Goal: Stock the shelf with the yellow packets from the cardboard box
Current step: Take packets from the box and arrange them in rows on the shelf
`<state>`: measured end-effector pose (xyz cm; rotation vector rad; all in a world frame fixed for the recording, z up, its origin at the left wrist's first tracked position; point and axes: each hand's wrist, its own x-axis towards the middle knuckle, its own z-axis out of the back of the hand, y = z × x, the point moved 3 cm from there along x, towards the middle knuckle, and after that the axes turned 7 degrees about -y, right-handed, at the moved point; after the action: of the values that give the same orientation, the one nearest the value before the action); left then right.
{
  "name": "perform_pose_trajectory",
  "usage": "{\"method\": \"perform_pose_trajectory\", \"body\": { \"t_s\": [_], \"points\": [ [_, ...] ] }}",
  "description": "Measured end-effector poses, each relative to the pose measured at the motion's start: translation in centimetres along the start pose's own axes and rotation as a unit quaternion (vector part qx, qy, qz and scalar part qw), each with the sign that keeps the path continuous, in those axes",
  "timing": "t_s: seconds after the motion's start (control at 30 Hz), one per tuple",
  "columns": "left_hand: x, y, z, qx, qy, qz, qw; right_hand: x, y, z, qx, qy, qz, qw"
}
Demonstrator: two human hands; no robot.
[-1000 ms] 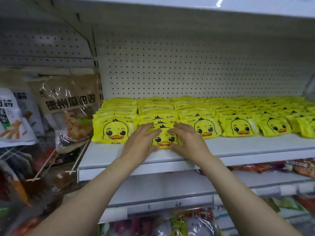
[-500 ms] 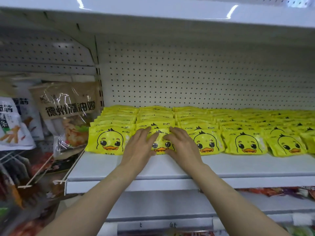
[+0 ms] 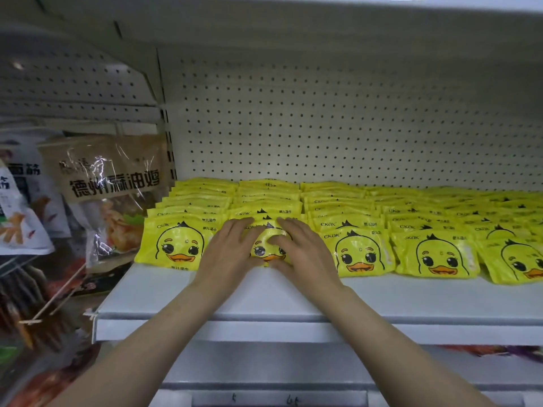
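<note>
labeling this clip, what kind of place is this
Most likely a shop aisle: a white shelf with a pegboard back, rows of identical yellow packets, and hanging snack bags beside it.

Both hands lie flat, fingers straight, on one glossy yellow duck-face packet (image 3: 266, 245) at the front of its row: the left hand (image 3: 227, 249) covers its left side, the right hand (image 3: 302, 252) its right. It sits on a white metal shelf (image 3: 411, 298) among overlapping rows of matching yellow packets (image 3: 360, 251). A brown-labelled clear snack bag (image 3: 108, 186) hangs to the left.
</note>
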<state>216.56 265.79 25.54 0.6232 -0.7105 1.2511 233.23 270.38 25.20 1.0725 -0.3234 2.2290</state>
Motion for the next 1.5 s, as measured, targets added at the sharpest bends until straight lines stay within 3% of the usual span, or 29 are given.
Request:
{"method": "perform_pose_trajectory", "body": {
  "t_s": [0.53,0.73,0.87,1.07,1.37,1.5],
  "points": [
    [1.4,0.4,-1.2,-0.011,0.009,0.015,1.0,1.6,0.5,-1.0,-0.042,-0.002,-0.041,0.998],
    [0.4,2.3,0.7,-0.05,-0.002,0.001,0.999,1.6,0.7,-0.7,-0.004,-0.001,-0.056,0.998],
    [-1.2,6.0,3.0,-0.057,-0.039,0.066,0.995,2.7,2.4,-0.8,0.048,-0.015,-0.061,0.997],
    [-3.9,11.1,5.6,-0.053,-0.03,0.188,0.98,4.6,6.5,-2.6,0.08,0.021,-0.059,0.995],
    [-6.4,13.3,5.9,-0.045,0.052,0.211,0.975,5.6,10.7,-5.7,0.057,0.095,-0.022,0.994],
    [-6.5,13.3,6.2,-0.02,0.066,0.211,0.975,5.4,10.1,-6.0,0.063,0.089,-0.026,0.994]
  ]
}}
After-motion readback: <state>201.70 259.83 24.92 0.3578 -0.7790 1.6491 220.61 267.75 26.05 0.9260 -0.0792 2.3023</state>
